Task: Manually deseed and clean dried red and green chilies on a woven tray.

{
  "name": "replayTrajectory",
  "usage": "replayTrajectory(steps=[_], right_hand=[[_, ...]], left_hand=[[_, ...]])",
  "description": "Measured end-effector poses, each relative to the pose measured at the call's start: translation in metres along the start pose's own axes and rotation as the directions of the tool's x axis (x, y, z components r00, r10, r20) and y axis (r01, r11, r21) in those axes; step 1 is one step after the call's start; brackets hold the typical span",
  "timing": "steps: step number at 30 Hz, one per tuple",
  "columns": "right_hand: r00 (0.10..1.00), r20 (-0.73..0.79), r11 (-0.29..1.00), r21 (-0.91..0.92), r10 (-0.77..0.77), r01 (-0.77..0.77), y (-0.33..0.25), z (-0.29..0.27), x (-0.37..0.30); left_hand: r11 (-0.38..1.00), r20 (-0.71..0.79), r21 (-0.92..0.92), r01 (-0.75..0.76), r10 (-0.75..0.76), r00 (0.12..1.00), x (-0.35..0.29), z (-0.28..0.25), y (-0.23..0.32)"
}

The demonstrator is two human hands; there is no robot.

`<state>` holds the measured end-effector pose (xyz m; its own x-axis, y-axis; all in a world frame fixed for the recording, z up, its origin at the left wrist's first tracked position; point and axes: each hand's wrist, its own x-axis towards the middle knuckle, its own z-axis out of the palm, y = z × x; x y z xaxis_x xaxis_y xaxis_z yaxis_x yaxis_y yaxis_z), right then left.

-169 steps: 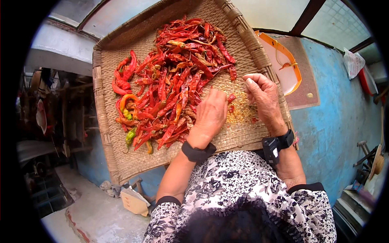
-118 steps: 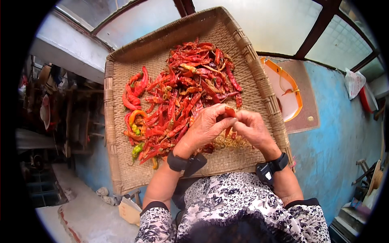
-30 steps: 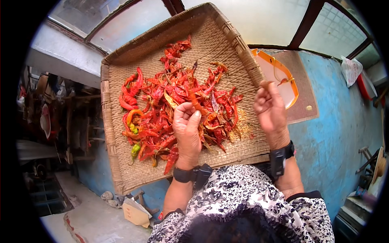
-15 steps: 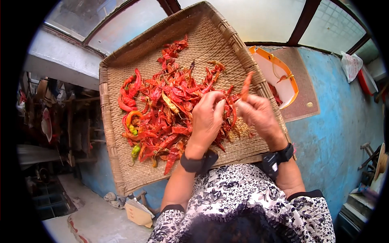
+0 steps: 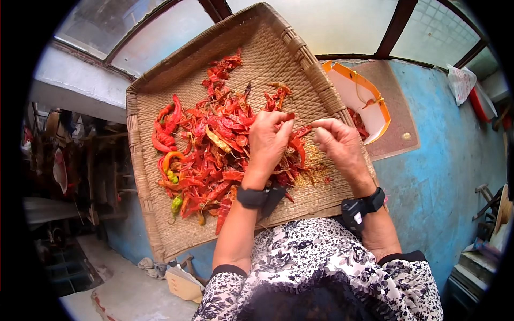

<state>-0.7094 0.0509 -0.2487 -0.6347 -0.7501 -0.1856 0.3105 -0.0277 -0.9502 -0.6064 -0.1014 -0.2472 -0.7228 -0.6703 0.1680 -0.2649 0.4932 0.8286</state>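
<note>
A large woven basket tray (image 5: pixel 147 198) lies before me, tilted in view. It bears a heap of dried red chili peppers (image 5: pixel 209 155), with a few fresher red and green ones at its left. My left hand (image 5: pixel 267 144) is over the heap's right side, its fingers closed on a red chili pepper (image 5: pixel 289 116) whose tip shows between thumb and fingers. Just right of it, my right hand (image 5: pixel 345 152) has thumb and forefinger pinched together; whatever is between them is too small to make out. Loose yellow seeds (image 5: pixel 316 155) lie on the weave below both hands.
A white carton with an orange rim (image 5: pixel 381 120) and a cord handle stands beyond the tray's right edge, holding red chili peppers, on a brown mat (image 5: pixel 399 117). Windows run along the far side. At lower left are a cardboard box (image 5: pixel 183 282) and a dark crate (image 5: pixel 69 272).
The red chili pepper that stood up from my right hand is no longer there; a red one now shows in my left fingers. My right hand has lowered slightly, and the view has shifted a little.
</note>
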Motion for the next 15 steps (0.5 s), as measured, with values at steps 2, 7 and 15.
replayTrajectory(steps=[2,7,15], right_hand=[[0.897,0.085,0.820,-0.376,-0.433,0.432,0.014,0.010,0.006],[0.909,0.152,0.796,-0.441,-0.388,0.414,-0.002,0.029,-0.001],[0.912,0.135,0.860,-0.303,-0.388,0.411,-0.009,0.025,-0.004]], left_hand=[[0.914,-0.009,-0.392,0.101,-0.114,0.993,-0.008,-0.009,0.005],[0.780,-0.015,-0.623,0.064,-0.093,0.996,-0.029,-0.023,0.010],[0.732,0.041,-0.680,0.047,-0.026,0.999,-0.036,-0.017,0.031]])
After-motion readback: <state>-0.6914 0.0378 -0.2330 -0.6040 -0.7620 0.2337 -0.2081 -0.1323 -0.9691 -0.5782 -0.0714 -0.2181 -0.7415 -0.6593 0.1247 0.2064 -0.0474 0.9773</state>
